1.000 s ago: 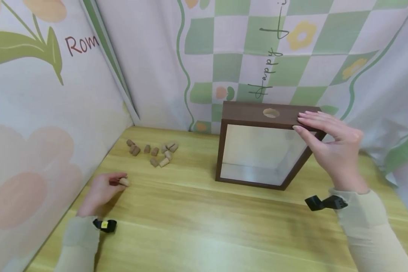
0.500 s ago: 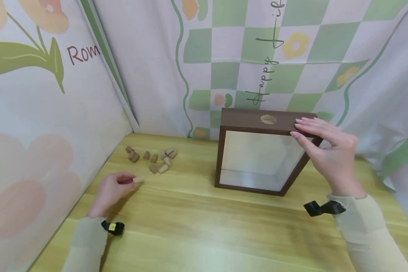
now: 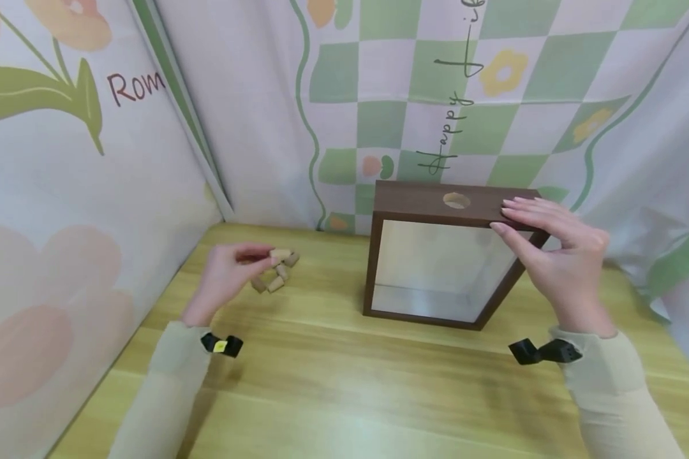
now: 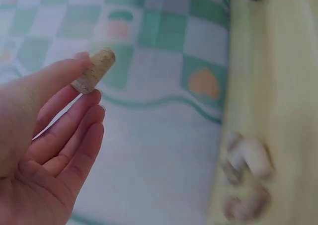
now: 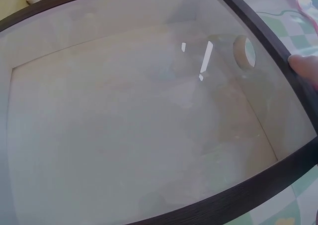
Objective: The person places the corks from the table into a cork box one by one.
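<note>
Near the loose corks (image 3: 276, 284), our left hand (image 3: 224, 275) pinches one cork (image 4: 94, 70) with thumb and fingertips; only the left wrist view shows us its specks. Our right hand (image 3: 565, 252) rests, fingers straight, on the brown box (image 3: 442, 268).

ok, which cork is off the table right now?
The cork pinched between thumb and fingers of the left hand; the other visible corks lie loose on the tabletop.

Wood-grained table (image 3: 344, 382) bears a brown-framed box (image 3: 442, 271); apparently corks (image 3: 276, 284), too.
</note>
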Demonstrator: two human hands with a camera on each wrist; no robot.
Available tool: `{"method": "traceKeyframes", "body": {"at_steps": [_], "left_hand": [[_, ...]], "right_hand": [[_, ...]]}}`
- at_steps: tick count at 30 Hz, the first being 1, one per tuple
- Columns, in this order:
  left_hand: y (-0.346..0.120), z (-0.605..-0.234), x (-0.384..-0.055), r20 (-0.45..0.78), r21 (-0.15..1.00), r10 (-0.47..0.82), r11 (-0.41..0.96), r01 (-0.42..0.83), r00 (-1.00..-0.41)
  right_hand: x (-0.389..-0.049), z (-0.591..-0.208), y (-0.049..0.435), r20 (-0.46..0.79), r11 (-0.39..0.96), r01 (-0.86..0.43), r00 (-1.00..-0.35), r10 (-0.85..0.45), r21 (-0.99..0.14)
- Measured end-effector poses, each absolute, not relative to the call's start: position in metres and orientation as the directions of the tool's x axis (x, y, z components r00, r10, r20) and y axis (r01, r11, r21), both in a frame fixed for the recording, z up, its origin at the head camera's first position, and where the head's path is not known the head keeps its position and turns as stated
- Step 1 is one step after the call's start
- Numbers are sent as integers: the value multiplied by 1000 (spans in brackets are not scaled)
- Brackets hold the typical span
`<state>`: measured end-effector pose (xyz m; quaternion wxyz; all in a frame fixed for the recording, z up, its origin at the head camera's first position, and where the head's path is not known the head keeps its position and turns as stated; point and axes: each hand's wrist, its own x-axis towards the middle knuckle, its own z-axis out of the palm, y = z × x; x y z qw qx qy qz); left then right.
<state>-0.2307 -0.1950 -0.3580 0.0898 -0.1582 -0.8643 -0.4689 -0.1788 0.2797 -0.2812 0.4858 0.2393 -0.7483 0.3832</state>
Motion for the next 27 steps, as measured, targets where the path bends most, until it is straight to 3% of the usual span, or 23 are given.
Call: {"method": "traceKeyframes", "body": {"at_steps": [11,27], "left_hand": [[-141,-295,-238,477,732,250,417,539,-842],[-59,-214,-233,569,718,262,303,626,-780]], "right_hand": [[-185,-288,284,910,587,-726,-411,47,-358],[-175,-278,270,913,571,-736,-403,61,-363]]}}
